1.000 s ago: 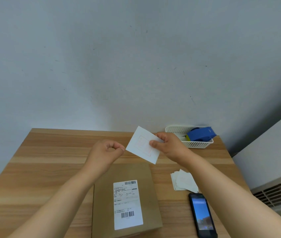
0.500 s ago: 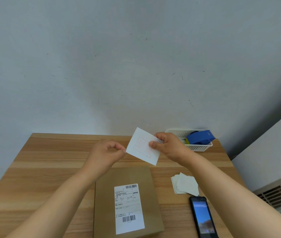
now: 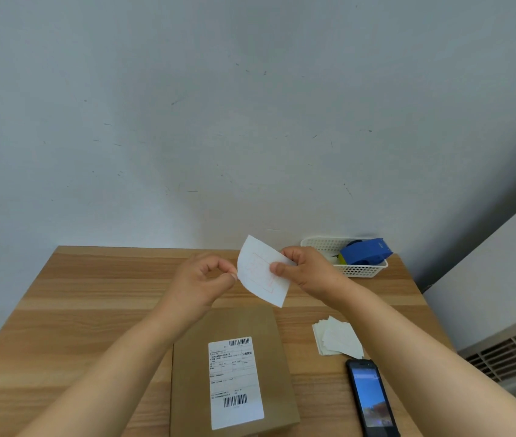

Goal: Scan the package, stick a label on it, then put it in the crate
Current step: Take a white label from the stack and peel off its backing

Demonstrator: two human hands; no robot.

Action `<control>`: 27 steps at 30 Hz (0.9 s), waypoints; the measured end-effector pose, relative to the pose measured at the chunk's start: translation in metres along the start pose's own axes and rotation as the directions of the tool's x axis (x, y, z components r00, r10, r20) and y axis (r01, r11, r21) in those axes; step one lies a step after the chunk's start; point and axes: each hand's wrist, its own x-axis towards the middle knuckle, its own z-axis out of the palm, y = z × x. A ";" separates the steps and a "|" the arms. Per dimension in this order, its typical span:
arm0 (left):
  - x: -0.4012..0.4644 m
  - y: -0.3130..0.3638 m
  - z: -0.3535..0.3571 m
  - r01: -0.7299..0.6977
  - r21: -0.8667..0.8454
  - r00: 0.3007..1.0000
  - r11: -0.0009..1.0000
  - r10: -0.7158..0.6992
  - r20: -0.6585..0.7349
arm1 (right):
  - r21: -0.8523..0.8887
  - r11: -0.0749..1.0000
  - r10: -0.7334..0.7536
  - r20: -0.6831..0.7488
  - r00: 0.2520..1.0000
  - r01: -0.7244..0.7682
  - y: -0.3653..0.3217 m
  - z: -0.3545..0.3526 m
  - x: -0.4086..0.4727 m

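A flat brown package (image 3: 234, 373) lies on the wooden table (image 3: 92, 294) in front of me, with a white shipping label and barcodes on its top. Above it my right hand (image 3: 307, 272) pinches a white label sheet (image 3: 261, 272) with a faint red print by its right edge. The pinched fingertips of my left hand (image 3: 201, 280) touch the sheet's left edge. A black handheld scanner (image 3: 371, 402) with a lit screen lies at the lower right. No crate is in view.
A small stack of white labels (image 3: 338, 339) lies right of the package. A white mesh basket (image 3: 354, 269) at the table's back right holds a blue tape dispenser (image 3: 365, 252). A grey wall rises behind the table. A vented unit (image 3: 502, 357) stands off the right edge.
My left hand has closed the gap and now touches the left edge of the label sheet. The sheet has bent slightly. The view has tilted up a little.
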 end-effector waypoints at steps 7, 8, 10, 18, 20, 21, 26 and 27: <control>-0.003 0.013 0.017 -0.039 -0.122 0.998 0.992 0.033 -0.053 | -0.205 0.979 -0.010 -0.118 0.993 -0.015 0.006 0.024 0.003; -0.003 0.013 0.019 -0.044 -0.128 0.997 0.991 0.035 -0.068 | -0.322 0.946 -0.036 -0.218 0.975 -0.037 0.007 0.028 0.002; -0.002 0.012 0.022 -0.046 -0.122 0.995 0.991 0.034 -0.095 | -0.363 0.932 -0.165 -0.409 0.897 0.006 0.004 0.037 -0.005; -0.001 0.002 0.033 -0.104 0.120 0.981 0.987 0.122 -0.151 | 0.255 0.939 -0.149 -0.301 0.942 0.230 0.003 0.047 -0.025; 0.000 -0.001 0.037 -0.129 0.191 0.976 0.973 0.158 -0.147 | 0.302 0.926 -0.129 -0.305 0.943 0.225 0.007 0.046 -0.026; 0.001 -0.002 0.039 -0.141 0.222 0.974 0.965 0.175 -0.143 | 0.305 0.926 -0.122 -0.315 0.941 0.222 0.010 0.046 -0.026; 0.005 -0.007 0.052 -0.167 0.260 0.977 0.951 0.196 -0.088 | 0.314 0.932 -0.054 -0.366 0.929 0.178 0.022 0.039 -0.026; 0.005 -0.006 0.055 -0.165 0.246 0.978 0.955 0.190 -0.083 | 0.327 0.929 -0.039 -0.377 0.925 0.172 0.024 0.038 -0.026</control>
